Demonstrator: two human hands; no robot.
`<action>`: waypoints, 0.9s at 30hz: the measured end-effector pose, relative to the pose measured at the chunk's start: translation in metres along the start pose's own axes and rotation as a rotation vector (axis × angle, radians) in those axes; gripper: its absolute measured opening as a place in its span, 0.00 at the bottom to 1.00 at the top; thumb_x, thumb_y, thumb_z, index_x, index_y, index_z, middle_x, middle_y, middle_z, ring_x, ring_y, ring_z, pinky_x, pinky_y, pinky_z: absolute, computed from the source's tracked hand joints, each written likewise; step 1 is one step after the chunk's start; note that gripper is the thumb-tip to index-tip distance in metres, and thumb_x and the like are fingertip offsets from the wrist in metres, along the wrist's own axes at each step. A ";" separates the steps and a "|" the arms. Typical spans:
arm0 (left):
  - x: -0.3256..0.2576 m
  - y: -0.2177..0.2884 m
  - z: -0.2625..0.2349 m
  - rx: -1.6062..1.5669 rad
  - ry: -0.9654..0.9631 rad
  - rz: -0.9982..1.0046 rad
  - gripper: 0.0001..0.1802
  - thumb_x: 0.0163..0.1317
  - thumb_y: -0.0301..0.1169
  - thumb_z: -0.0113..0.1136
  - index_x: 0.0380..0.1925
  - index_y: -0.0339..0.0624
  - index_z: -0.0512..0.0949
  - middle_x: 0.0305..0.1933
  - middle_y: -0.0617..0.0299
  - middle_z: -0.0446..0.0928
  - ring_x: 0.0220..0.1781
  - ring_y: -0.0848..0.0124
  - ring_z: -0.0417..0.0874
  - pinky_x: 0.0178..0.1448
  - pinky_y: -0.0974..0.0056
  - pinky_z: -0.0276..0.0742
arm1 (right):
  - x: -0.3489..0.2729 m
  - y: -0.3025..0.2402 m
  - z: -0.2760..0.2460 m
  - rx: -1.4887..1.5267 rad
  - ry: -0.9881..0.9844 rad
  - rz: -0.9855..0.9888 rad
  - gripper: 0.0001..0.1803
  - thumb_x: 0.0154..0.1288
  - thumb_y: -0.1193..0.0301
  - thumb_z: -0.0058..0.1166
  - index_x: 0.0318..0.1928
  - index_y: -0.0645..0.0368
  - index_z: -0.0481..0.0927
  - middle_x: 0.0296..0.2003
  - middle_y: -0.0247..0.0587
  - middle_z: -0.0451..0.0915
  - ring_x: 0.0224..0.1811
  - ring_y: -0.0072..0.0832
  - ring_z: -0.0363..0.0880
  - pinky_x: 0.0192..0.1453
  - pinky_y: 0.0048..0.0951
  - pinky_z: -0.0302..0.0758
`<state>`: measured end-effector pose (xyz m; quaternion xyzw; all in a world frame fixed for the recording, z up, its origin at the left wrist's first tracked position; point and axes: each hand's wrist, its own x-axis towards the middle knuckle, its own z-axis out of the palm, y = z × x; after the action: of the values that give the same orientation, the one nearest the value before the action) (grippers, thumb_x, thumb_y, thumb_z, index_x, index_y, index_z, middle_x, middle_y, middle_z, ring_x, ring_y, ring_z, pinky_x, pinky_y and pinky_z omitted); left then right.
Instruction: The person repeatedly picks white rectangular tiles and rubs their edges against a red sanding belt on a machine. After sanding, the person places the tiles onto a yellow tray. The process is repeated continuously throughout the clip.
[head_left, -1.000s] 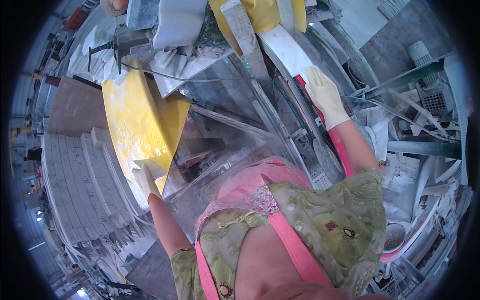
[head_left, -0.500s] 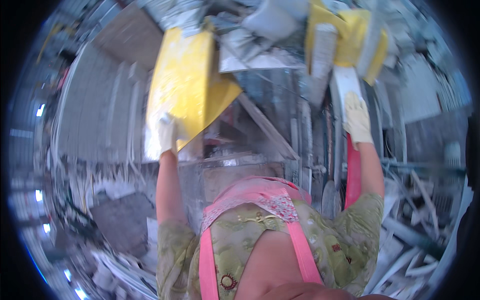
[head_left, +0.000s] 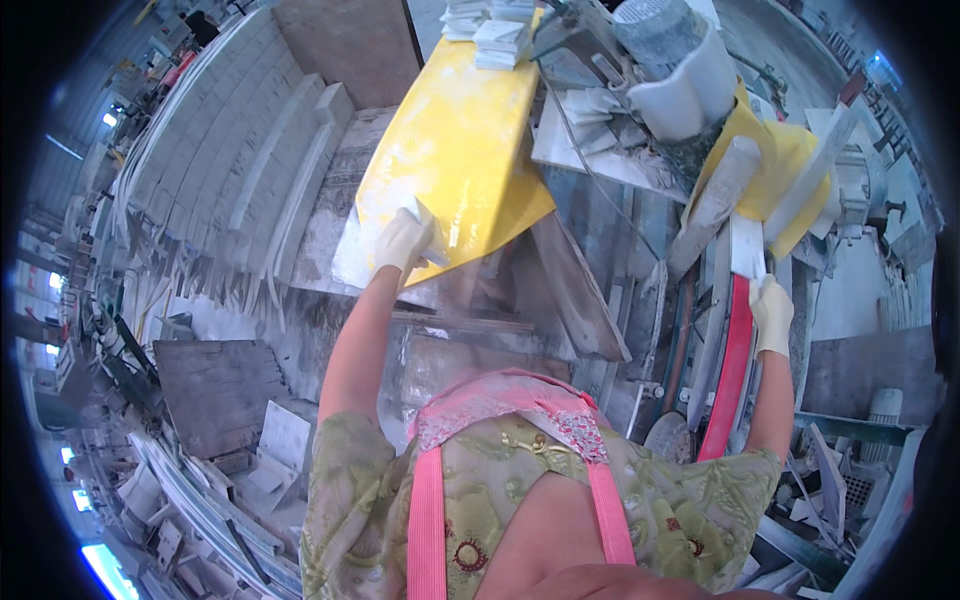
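Observation:
Both my hands wear pale cream gloves. Over the near left part of a yellow-covered sloping surface [head_left: 455, 130], my left hand [head_left: 400, 243] is closed around a small white piece [head_left: 434, 238]. On the right, a white strip [head_left: 747, 248] lies on a narrow red belt [head_left: 731, 370], its far end passing under a yellow flap [head_left: 800, 165]. The fingers of my right hand [head_left: 772, 315] are drawn together at the near end of this strip; whether they grip it or only press on it is hard to see.
White stacked pieces [head_left: 500, 45] sit at the far end of the yellow surface. Long grey slabs [head_left: 215, 160] are stacked at left. A dusty cylindrical motor [head_left: 655, 40] stands beyond the machine. Loose boards [head_left: 215, 395] and scraps lie lower left.
The view has shifted, so the scene sits further right and lower. My right hand has come nearer along the red belt, from lying flat on white material to fingers drawn together.

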<state>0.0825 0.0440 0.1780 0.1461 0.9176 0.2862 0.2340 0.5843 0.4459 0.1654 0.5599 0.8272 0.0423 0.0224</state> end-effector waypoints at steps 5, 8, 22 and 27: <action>0.007 -0.026 -0.017 -0.229 -0.018 0.182 0.28 0.70 0.45 0.56 0.53 0.25 0.72 0.38 0.43 0.85 0.24 0.60 0.88 0.26 0.60 0.82 | -0.023 -0.115 -0.045 0.873 0.157 -0.033 0.27 0.73 0.55 0.59 0.54 0.69 0.84 0.46 0.45 0.87 0.49 0.31 0.83 0.52 0.36 0.77; 0.025 -0.025 -0.029 -0.252 0.003 0.237 0.29 0.70 0.46 0.57 0.53 0.26 0.73 0.43 0.43 0.84 0.26 0.59 0.89 0.27 0.61 0.83 | -0.053 -0.248 -0.056 1.519 -0.109 -0.323 0.24 0.77 0.57 0.53 0.53 0.68 0.85 0.43 0.37 0.87 0.43 0.22 0.83 0.51 0.30 0.77; 0.062 -0.018 -0.054 -0.348 -0.228 0.112 0.41 0.75 0.62 0.45 0.54 0.27 0.76 0.43 0.46 0.83 0.34 0.63 0.90 0.38 0.61 0.85 | -0.127 -0.565 -0.004 1.363 -0.284 -0.502 0.26 0.71 0.59 0.63 0.58 0.68 0.80 0.50 0.48 0.87 0.52 0.34 0.84 0.54 0.37 0.78; 0.072 -0.010 -0.038 -0.086 -0.125 0.119 0.43 0.65 0.60 0.58 0.58 0.25 0.72 0.48 0.41 0.84 0.42 0.55 0.90 0.45 0.57 0.85 | -0.115 -0.541 -0.005 1.467 -0.524 -0.755 0.41 0.67 0.50 0.66 0.72 0.63 0.72 0.67 0.55 0.77 0.71 0.41 0.74 0.68 0.39 0.74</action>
<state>0.0005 0.0474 0.1747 0.2076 0.8779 0.3289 0.2795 0.1268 0.1397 0.1174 0.1124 0.7442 -0.6429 -0.1420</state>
